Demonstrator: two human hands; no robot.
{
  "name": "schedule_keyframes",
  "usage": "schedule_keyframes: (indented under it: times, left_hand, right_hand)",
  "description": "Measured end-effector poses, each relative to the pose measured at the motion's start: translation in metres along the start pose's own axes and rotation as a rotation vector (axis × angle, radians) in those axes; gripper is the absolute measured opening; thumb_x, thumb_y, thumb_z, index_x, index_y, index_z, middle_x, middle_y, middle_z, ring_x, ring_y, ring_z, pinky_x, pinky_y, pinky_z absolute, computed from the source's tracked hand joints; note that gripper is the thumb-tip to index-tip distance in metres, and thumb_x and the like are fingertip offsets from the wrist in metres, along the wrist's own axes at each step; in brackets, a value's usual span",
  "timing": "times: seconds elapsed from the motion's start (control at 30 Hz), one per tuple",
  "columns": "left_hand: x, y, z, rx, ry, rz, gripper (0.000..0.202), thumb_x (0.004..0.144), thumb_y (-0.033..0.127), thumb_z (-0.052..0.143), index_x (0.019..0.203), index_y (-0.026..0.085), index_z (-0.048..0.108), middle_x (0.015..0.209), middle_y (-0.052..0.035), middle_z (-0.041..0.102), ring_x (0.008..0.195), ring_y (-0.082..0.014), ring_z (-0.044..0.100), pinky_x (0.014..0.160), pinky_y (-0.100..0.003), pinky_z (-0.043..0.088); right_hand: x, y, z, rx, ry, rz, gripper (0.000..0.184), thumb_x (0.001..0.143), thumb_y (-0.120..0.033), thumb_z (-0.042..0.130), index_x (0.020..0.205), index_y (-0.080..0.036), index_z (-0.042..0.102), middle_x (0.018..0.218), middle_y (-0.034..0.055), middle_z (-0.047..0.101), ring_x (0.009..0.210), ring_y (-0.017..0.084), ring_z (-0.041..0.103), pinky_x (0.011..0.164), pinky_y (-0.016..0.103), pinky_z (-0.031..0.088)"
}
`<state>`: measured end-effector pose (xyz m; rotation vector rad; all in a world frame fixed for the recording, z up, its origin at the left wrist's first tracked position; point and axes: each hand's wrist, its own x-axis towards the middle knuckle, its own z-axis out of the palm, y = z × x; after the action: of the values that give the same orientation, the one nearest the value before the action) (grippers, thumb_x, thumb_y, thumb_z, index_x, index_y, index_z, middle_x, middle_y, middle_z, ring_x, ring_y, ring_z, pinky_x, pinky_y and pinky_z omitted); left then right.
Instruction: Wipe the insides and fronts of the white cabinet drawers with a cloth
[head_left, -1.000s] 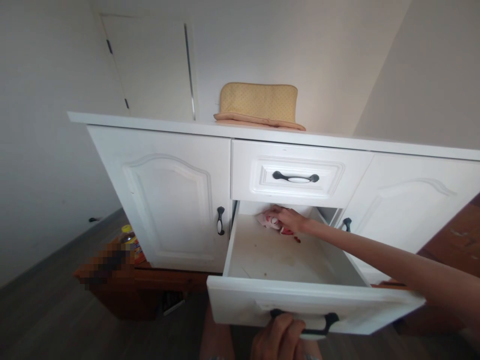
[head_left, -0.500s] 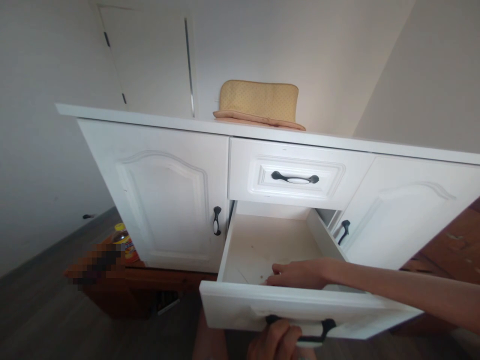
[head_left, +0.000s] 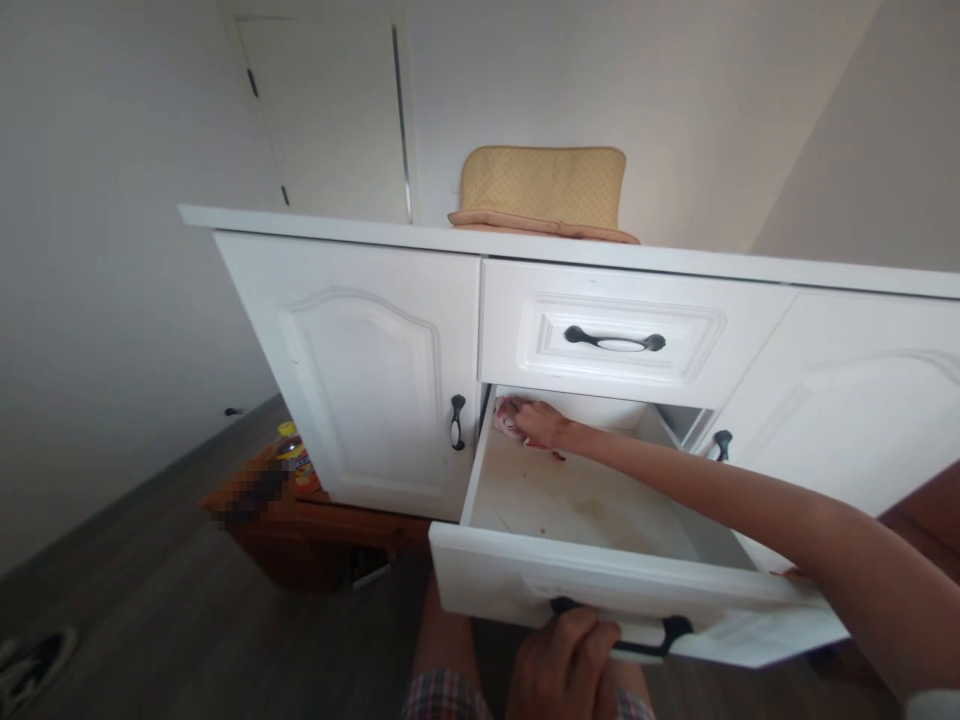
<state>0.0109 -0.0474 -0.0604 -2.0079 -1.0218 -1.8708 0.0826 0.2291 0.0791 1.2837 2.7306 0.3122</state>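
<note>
A white drawer (head_left: 517, 575) is pulled out from the middle of a white cabinet. Below its front panel, my left hand (head_left: 566, 660) is closed round the black-and-white drawer handle (head_left: 667, 635). My right hand (head_left: 541, 424) reaches to the back left corner inside the drawer. Its fingers grip a pinkish-white cloth (head_left: 508, 415), pressed against the corner. Brownish stains and a few small specks mark the drawer's bottom (head_left: 570, 505); a small reddish bit lies near the right hand.
Above is a shut drawer (head_left: 622, 300), with a cabinet door (head_left: 360, 370) to the left. Yellow quilted mats (head_left: 544, 190) rest on the cabinet top. A bottle with a yellow cap (head_left: 294, 455) stands on a wooden piece of furniture (head_left: 285, 550) at the lower left.
My right hand has moved from the front of the drawer to its back left corner, where the cloth now shows. My left hand stays on the handle. The view has shifted slightly.
</note>
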Motion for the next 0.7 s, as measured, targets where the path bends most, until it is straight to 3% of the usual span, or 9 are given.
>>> schedule_keyframes:
  times: [0.07, 0.17, 0.27, 0.37, 0.47, 0.53, 0.63, 0.7]
  left_hand:
    - [0.0, -0.001, 0.002, -0.014, -0.006, 0.027, 0.038, 0.11, 0.019, 0.039, 0.106, 0.025, 0.076, 0.087, -0.0016, 0.078, 0.068, -0.0117, 0.074, 0.067, -0.022, 0.057]
    - [-0.005, 0.001, 0.004, 0.019, 0.051, 0.001, 0.038, 0.105, 0.013, 0.04, 0.103, 0.026, 0.076, 0.083, -0.0003, 0.077, 0.07, -0.0129, 0.075, 0.077, -0.023, 0.06]
    - [-0.017, 0.007, 0.002, 0.09, 0.0, -0.049, 0.036, 0.1, 0.01, 0.045, 0.109, 0.026, 0.076, 0.091, -0.0007, 0.08, 0.085, -0.0146, 0.08, 0.102, -0.028, 0.061]
    - [-0.031, 0.009, -0.002, 0.152, -0.086, -0.038, 0.038, 0.098, 0.009, 0.049, 0.119, 0.024, 0.076, 0.103, -0.0034, 0.083, 0.099, -0.0165, 0.081, 0.11, -0.032, 0.06]
    - [-0.04, 0.001, -0.001, 0.21, -0.106, 0.034, 0.035, 0.099, 0.012, 0.053, 0.121, 0.024, 0.077, 0.106, -0.0057, 0.083, 0.105, -0.0205, 0.08, 0.105, -0.036, 0.061]
    - [-0.04, -0.008, 0.004, 0.221, -0.067, 0.105, 0.028, 0.1, 0.015, 0.06, 0.116, 0.027, 0.079, 0.102, -0.0049, 0.083, 0.099, -0.0221, 0.079, 0.099, -0.037, 0.06]
    - [-0.034, -0.022, 0.009, 0.163, 0.103, 0.152, 0.025, 0.101, 0.014, 0.06, 0.104, 0.028, 0.08, 0.092, -0.0032, 0.081, 0.08, -0.0196, 0.074, 0.089, -0.036, 0.057]
    - [-0.031, -0.028, 0.006, 0.135, 0.082, 0.17, 0.029, 0.101, 0.011, 0.057, 0.104, 0.027, 0.081, 0.093, -0.0031, 0.081, 0.079, -0.0186, 0.073, 0.09, -0.035, 0.055]
  right_hand:
    - [0.005, -0.01, 0.004, 0.048, -0.047, -0.018, 0.056, 0.086, -0.007, 0.069, 0.143, -0.006, 0.064, 0.155, 0.0268, 0.059, 0.13, 0.033, 0.068, 0.103, 0.038, 0.059]
    - [-0.013, -0.03, 0.002, 0.142, -0.138, -0.086, 0.044, 0.094, -0.024, 0.072, 0.137, -0.014, 0.071, 0.139, 0.0169, 0.069, 0.112, 0.026, 0.073, 0.093, 0.03, 0.059]
    - [-0.051, -0.052, -0.006, 0.358, -0.29, -0.363, 0.049, 0.092, -0.027, 0.078, 0.14, -0.021, 0.071, 0.123, 0.0088, 0.075, 0.106, 0.022, 0.072, 0.09, 0.027, 0.056]
    - [-0.084, -0.062, -0.014, 0.58, -0.465, -0.588, 0.046, 0.094, -0.017, 0.068, 0.141, -0.019, 0.071, 0.128, 0.0104, 0.072, 0.103, 0.02, 0.071, 0.086, 0.026, 0.055]
    - [-0.1, -0.053, -0.02, 0.656, -0.673, -0.47, 0.058, 0.092, -0.007, 0.059, 0.148, -0.019, 0.067, 0.131, 0.0099, 0.07, 0.087, 0.015, 0.07, 0.072, 0.023, 0.052]
    - [-0.108, -0.039, -0.024, 0.69, -0.753, -0.415, 0.062, 0.086, -0.004, 0.062, 0.146, -0.019, 0.07, 0.122, 0.0067, 0.074, 0.089, 0.016, 0.07, 0.075, 0.024, 0.053]
    - [-0.133, -0.015, -0.035, 0.663, -0.769, -0.401, 0.054, 0.075, 0.0, 0.069, 0.123, -0.02, 0.083, 0.095, 0.0015, 0.074, 0.09, 0.019, 0.068, 0.079, 0.025, 0.052]
    - [-0.162, 0.003, -0.051, 0.561, -0.691, -0.294, 0.052, 0.07, 0.003, 0.063, 0.109, -0.023, 0.087, 0.086, 0.0014, 0.07, 0.079, 0.017, 0.064, 0.072, 0.027, 0.048]
